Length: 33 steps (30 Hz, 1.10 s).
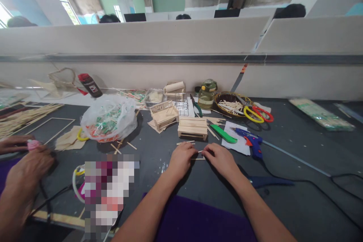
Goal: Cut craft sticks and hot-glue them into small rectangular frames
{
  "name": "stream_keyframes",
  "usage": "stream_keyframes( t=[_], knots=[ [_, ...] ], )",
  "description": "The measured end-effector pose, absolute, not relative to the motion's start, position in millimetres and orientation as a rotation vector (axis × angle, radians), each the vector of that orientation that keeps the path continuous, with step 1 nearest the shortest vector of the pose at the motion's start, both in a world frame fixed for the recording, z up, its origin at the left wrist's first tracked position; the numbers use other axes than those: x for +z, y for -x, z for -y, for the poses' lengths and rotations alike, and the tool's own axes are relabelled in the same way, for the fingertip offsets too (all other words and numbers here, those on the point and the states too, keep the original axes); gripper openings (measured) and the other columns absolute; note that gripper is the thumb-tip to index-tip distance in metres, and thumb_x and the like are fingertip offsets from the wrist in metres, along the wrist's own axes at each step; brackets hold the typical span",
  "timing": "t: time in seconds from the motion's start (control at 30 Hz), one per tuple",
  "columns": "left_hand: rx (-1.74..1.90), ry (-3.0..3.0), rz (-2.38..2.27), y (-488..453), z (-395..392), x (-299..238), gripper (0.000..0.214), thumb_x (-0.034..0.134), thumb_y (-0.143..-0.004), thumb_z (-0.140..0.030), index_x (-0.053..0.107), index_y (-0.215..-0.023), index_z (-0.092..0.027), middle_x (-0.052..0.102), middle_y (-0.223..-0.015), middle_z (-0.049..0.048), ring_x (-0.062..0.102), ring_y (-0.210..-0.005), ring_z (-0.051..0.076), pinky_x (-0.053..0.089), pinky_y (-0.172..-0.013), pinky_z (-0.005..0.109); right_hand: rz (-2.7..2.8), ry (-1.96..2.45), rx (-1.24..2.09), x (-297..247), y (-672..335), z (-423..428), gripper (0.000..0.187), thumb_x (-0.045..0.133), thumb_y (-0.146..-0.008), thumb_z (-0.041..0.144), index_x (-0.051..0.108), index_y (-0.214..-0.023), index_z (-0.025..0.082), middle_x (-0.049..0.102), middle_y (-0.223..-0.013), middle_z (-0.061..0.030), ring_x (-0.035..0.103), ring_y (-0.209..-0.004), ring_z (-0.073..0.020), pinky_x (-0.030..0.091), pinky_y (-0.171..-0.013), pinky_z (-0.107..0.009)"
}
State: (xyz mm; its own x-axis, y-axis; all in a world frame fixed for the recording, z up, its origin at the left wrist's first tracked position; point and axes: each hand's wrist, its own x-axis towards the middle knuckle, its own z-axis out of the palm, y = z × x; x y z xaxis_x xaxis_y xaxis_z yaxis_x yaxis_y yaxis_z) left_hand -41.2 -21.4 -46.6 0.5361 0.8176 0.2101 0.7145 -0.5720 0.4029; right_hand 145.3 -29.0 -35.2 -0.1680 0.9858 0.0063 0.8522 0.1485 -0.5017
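Observation:
Close together in front of me, my left hand (pixel 183 158) and my right hand (pixel 219 159) pinch the two ends of a short thin wooden stick (pixel 200 151). Just below it another stick (pixel 197 159) lies on the dark table between my hands. Two more loose sticks (pixel 181 143) are beside the fingers of my left hand. Directly beyond my hands stands a small bench-like model made of wooden sticks (pixel 193 126). Behind it to the left is a small stick-built box-shaped model (pixel 163 114).
Right: a green utility knife (pixel 227 134), a blue glue gun (pixel 252 140) with its cord, a basket (pixel 219 107) with sticks and scissors (pixel 256 113). Left: a plastic bag (pixel 129 115) and a co-worker's hands (pixel 36 162). A bottle (pixel 207 96) stands behind.

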Motion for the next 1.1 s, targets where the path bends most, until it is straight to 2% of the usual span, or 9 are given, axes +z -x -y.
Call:
stream_keyframes(
  t=[0.17, 0.33, 0.53, 0.73, 0.9, 1.1],
  knots=[
    [0.557, -2.531, -1.289, 40.7, 21.2, -49.0, 0.027, 0.052, -0.084, -0.005, 0.07, -0.096, -0.021, 0.065, -0.091, 0.0046, 0.054, -0.087, 0.019, 0.04, -0.078, 0.029, 2.075, 1.85, 0.519, -39.0, -139.3, 27.9, 0.014, 0.052, -0.084, 0.026, 0.062, -0.075, 0.022, 0.066, -0.077, -0.0015, 0.059, -0.073, -0.017, 0.031, -0.059, -0.026],
    [0.576, -2.518, -1.288, 40.9, 21.7, -51.1, 0.027, 0.052, -0.083, -0.005, 0.069, -0.097, -0.021, 0.065, -0.09, 0.0044, 0.055, -0.087, 0.019, 0.041, -0.076, 0.028, 1.946, 1.865, 0.639, -33.3, -150.7, 26.9, 0.02, 0.047, -0.085, 0.03, 0.059, -0.072, 0.022, 0.063, -0.066, 0.0001, 0.057, -0.064, -0.0156, 0.032, -0.057, -0.025],
    [0.64, -2.438, -1.272, 42.5, 22.8, -48.8, 0.028, 0.049, -0.085, -0.006, 0.069, -0.097, -0.021, 0.065, -0.092, 0.0047, 0.056, -0.088, 0.018, 0.043, -0.078, 0.028, 1.853, 1.859, 0.758, -28.4, -158.6, 28.0, 0.014, 0.049, -0.078, 0.027, 0.055, -0.067, 0.022, 0.059, -0.059, 0.0018, 0.054, -0.056, -0.0146, 0.032, -0.053, -0.024],
    [0.895, -2.264, -1.228, 38.9, 30.1, -32.8, 0.02, 0.05, -0.091, -0.021, 0.068, -0.099, -0.02, 0.067, -0.094, 0.0057, 0.056, -0.091, 0.018, 0.042, -0.081, 0.029, 1.764, 1.597, 1.031, -26.5, -152.6, 30.9, 0.016, 0.049, -0.08, 0.028, 0.055, -0.068, 0.021, 0.057, -0.058, 0.0025, 0.052, -0.054, -0.0133, 0.035, -0.053, -0.023],
    [0.971, -2.055, -1.19, 29.8, 35.3, -25.8, 0.011, 0.063, -0.084, -0.028, 0.07, -0.082, -0.02, 0.068, -0.08, 0.0024, 0.057, -0.081, 0.017, 0.041, -0.077, 0.029, 1.676, 1.369, 1.131, -22.0, -142.5, 36.5, 0.017, 0.052, -0.082, 0.031, 0.057, -0.072, 0.019, 0.055, -0.06, 0.004, 0.049, -0.055, -0.0114, 0.037, -0.053, -0.022],
    [0.985, -1.694, -1.107, 30.9, 33.4, -28.9, 0.013, 0.065, -0.079, -0.027, 0.069, -0.072, -0.017, 0.067, -0.071, 0.0022, 0.058, -0.072, 0.015, 0.042, -0.071, 0.026, 1.685, 1.305, 1.136, -17.9, -136.4, 42.6, 0.016, 0.053, -0.084, 0.032, 0.056, -0.074, 0.02, 0.054, -0.061, 0.0047, 0.047, -0.055, -0.0103, 0.035, -0.052, -0.021]
  ],
)
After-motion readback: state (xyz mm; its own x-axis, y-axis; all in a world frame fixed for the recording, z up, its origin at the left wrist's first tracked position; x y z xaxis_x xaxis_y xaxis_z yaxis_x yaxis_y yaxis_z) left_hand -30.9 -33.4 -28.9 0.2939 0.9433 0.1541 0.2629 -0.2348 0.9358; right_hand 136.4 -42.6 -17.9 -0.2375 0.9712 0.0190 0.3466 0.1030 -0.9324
